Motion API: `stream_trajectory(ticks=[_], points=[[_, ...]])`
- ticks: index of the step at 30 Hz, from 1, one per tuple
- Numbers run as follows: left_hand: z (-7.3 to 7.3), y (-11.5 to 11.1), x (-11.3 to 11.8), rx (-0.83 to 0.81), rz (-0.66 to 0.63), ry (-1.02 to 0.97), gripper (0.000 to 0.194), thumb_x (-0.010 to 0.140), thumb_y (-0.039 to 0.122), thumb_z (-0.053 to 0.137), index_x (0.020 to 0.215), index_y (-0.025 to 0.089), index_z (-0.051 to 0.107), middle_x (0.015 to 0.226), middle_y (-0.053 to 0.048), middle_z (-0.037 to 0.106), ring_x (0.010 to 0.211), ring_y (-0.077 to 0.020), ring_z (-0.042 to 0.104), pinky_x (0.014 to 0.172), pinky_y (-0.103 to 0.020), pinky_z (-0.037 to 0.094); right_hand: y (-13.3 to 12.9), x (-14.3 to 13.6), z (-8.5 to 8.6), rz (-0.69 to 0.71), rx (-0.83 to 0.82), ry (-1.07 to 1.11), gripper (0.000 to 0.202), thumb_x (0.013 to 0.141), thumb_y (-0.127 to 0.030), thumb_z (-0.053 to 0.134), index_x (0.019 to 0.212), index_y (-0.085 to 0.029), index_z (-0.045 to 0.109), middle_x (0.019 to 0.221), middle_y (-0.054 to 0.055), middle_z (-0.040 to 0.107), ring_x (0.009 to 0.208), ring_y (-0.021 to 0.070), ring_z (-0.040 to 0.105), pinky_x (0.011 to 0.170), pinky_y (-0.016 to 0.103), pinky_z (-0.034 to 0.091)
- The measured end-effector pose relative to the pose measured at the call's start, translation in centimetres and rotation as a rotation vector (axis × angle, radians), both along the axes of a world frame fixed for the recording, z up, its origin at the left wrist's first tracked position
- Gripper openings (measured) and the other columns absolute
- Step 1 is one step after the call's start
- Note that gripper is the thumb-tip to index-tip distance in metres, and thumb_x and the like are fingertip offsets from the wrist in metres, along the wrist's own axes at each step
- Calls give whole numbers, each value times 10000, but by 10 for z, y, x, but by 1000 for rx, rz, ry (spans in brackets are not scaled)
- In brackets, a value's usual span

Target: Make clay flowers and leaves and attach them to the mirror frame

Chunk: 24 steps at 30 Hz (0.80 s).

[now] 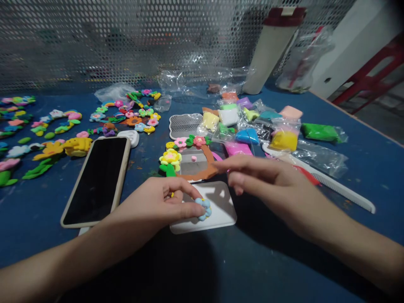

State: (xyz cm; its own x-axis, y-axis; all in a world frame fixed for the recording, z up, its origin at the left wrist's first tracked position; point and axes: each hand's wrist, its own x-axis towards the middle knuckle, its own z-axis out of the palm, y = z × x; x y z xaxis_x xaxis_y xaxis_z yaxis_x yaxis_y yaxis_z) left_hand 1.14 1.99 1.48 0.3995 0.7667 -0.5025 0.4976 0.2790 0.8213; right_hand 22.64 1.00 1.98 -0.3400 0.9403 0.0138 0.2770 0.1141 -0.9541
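Note:
Between the thumb and forefinger of my left hand (154, 202) is a light blue clay flower (203, 209), held just over a white rectangular board (222, 210). My right hand (277, 185) stretches its forefinger to the right edge of a small mirror frame (208, 159) coated in brown clay; whether the fingertip touches it I cannot tell. The right thumb stays apart from that finger, and nothing shows between them. Yellow and pink clay flowers and green leaves decorate the frame's left and top. A tiny pink clay bit (193, 158) sits on its grey middle.
A phone (96, 181) lies at left, near several finished clay flower pieces (139, 118). Bagged coloured clay (248, 135) is heaped at right beside a white comb (344, 187). A tall tumbler (268, 54) stands behind, against a perforated metal panel (126, 42).

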Motion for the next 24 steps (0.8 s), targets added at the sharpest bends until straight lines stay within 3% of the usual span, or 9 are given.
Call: stream_trajectory(ticks=[3, 4, 8, 12, 16, 20, 24], points=[[3, -1, 2, 11, -13, 49, 279, 643, 428, 690, 762, 181, 639, 465, 95, 269, 454, -78, 258, 429, -210, 163, 10, 13, 5, -193, 234, -313, 125, 862, -306, 546, 847, -197, 604, 794, 16, 630, 670, 144, 550, 577, 261, 389], [3, -2, 3, 26, -20, 72, 277, 643, 425, 689, 767, 182, 641, 463, 97, 267, 450, -78, 256, 428, -212, 161, 12, 17, 5, -188, 261, -476, 125, 854, -295, 540, 792, -191, 574, 692, 11, 597, 586, 141, 511, 521, 264, 350], [4, -5, 7, 156, -89, 180, 267, 662, 422, 677, 785, 187, 652, 453, 103, 253, 434, -77, 253, 432, -213, 163, 17, 31, 1, -103, 273, -811, 143, 857, -302, 504, 752, -205, 512, 611, 17, 552, 510, 150, 462, 471, 270, 298], [3, -8, 8, 370, -168, 273, 221, 703, 401, 654, 808, 208, 676, 466, 96, 287, 448, -83, 327, 472, -196, 235, 17, 42, -2, -237, 277, -969, 194, 844, -390, 517, 753, -224, 473, 569, 22, 538, 450, 154, 427, 437, 273, 262], [3, -8, 5, 515, -246, 362, 252, 746, 404, 629, 925, 238, 691, 540, 72, 445, 489, -98, 406, 513, -193, 294, 19, 47, -7, -261, 224, -1065, 250, 802, -444, 561, 719, -221, 484, 545, 21, 527, 427, 152, 420, 422, 271, 254], [1, -8, 2, 555, -301, 430, 314, 756, 442, 625, 1004, 257, 678, 614, 55, 539, 510, -111, 449, 535, -196, 329, 23, 44, -12, -191, 231, -1018, 172, 823, -318, 525, 689, -211, 511, 581, 24, 552, 468, 153, 459, 440, 271, 281], [0, -8, 0, 584, -325, 462, 326, 783, 458, 599, 1022, 246, 662, 777, 24, 639, 591, -128, 524, 577, -204, 362, 23, 41, -2, -198, 210, -912, 185, 816, -263, 525, 643, -200, 506, 553, 20, 563, 471, 142, 486, 448, 269, 305]])
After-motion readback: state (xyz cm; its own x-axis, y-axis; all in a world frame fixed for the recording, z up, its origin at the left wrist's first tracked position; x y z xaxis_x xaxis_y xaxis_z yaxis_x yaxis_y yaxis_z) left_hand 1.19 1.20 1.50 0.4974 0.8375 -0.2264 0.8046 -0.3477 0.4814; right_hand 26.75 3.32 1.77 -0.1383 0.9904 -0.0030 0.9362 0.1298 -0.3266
